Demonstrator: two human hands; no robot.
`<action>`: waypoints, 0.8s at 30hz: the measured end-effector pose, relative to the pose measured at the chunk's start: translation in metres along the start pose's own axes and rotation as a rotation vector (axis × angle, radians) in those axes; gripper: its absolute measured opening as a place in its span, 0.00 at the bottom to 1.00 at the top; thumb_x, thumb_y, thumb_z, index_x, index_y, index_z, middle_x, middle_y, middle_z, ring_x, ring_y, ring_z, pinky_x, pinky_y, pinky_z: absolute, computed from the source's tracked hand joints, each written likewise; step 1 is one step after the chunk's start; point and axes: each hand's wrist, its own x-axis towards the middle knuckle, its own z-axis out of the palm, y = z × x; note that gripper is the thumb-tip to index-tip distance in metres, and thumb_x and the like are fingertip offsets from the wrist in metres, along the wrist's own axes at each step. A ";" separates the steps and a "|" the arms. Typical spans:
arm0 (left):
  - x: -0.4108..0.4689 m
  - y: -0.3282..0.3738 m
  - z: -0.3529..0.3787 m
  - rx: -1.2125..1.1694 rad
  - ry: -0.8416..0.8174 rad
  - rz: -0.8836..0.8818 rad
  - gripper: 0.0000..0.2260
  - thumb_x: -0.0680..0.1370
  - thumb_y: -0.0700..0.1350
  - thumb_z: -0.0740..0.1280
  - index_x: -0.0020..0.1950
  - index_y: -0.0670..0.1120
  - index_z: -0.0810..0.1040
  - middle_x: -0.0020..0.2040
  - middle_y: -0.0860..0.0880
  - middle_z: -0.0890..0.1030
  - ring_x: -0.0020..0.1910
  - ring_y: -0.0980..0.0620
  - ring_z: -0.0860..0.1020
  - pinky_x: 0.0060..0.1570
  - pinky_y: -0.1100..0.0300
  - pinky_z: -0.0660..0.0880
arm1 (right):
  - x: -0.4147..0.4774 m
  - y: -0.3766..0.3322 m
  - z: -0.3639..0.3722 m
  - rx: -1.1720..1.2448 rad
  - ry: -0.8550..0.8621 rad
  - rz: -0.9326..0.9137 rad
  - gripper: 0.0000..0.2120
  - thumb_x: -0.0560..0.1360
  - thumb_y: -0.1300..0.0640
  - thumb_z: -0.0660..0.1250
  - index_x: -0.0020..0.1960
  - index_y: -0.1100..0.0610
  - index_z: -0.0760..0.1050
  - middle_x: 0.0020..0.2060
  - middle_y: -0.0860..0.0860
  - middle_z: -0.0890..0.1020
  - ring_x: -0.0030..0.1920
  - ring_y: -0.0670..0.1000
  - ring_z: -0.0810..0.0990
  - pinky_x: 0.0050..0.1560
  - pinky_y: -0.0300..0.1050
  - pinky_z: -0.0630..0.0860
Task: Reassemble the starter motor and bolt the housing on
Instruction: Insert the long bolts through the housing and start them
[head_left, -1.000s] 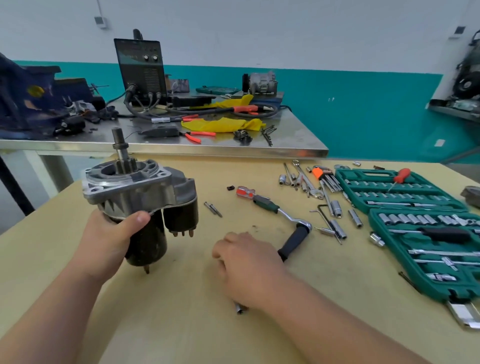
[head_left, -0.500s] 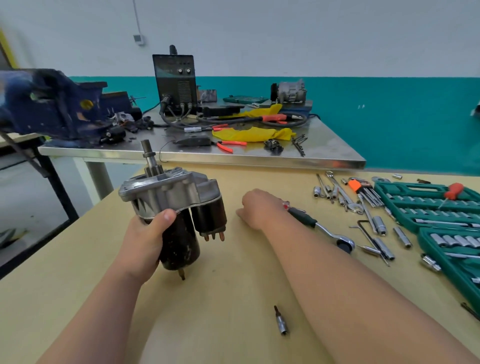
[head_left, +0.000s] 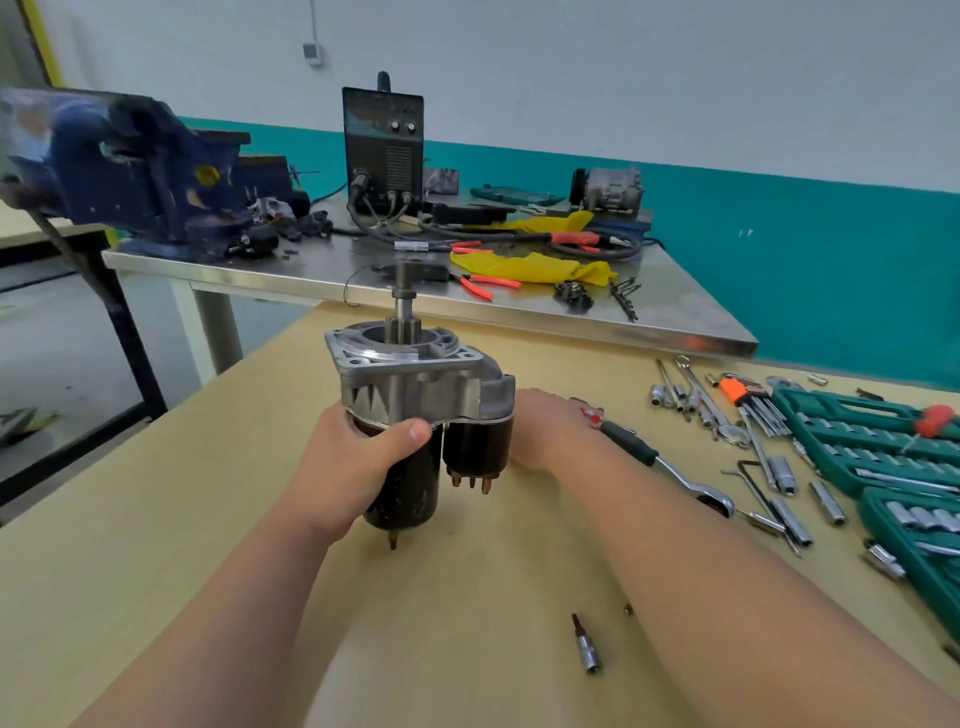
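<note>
Since a second ago our right hand (head_left: 545, 428) has left the loose bit (head_left: 588, 648) near us and gone up beside the ratchet (head_left: 670, 466), and the motor (head_left: 410, 488) has swung closer to it. Our left hand (head_left: 358, 457) wraps the black body just under the housing (head_left: 415, 374), thumb across the front. It holds the motor upright, shaft (head_left: 403, 306) up, low over the table (head_left: 208, 545). We judge this keeps the flange level and facing us for bolting. Whether the bottom stud touches the table we cannot tell.

Our right hand lies knuckles up just behind the solenoid (head_left: 480, 441), which hides its fingers, so we cannot tell whether it holds anything. We guess it is after a bolt or the ratchet.

We count one motor, one ratchet, one loose bit, three terminals (head_left: 471, 480) under the solenoid and two green trays (head_left: 857, 431).
</note>
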 end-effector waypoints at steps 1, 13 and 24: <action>0.000 0.000 0.001 0.005 -0.015 0.013 0.16 0.62 0.58 0.69 0.49 0.61 0.83 0.46 0.55 0.84 0.47 0.60 0.81 0.41 0.71 0.74 | 0.001 -0.001 0.000 0.005 0.005 -0.007 0.06 0.78 0.60 0.57 0.48 0.56 0.73 0.46 0.52 0.78 0.44 0.54 0.77 0.46 0.47 0.77; 0.003 0.001 0.006 0.016 -0.081 0.031 0.23 0.62 0.59 0.69 0.55 0.53 0.80 0.47 0.60 0.84 0.49 0.63 0.80 0.42 0.75 0.72 | 0.003 0.016 -0.002 -0.028 -0.059 0.089 0.12 0.77 0.57 0.56 0.55 0.58 0.75 0.48 0.54 0.79 0.47 0.56 0.78 0.47 0.47 0.77; 0.005 -0.001 0.003 -0.007 -0.084 0.021 0.22 0.62 0.59 0.69 0.53 0.52 0.81 0.44 0.57 0.84 0.46 0.61 0.81 0.42 0.72 0.73 | -0.076 0.004 -0.098 1.165 0.605 -0.301 0.05 0.73 0.58 0.68 0.42 0.48 0.79 0.33 0.48 0.84 0.34 0.48 0.83 0.34 0.40 0.79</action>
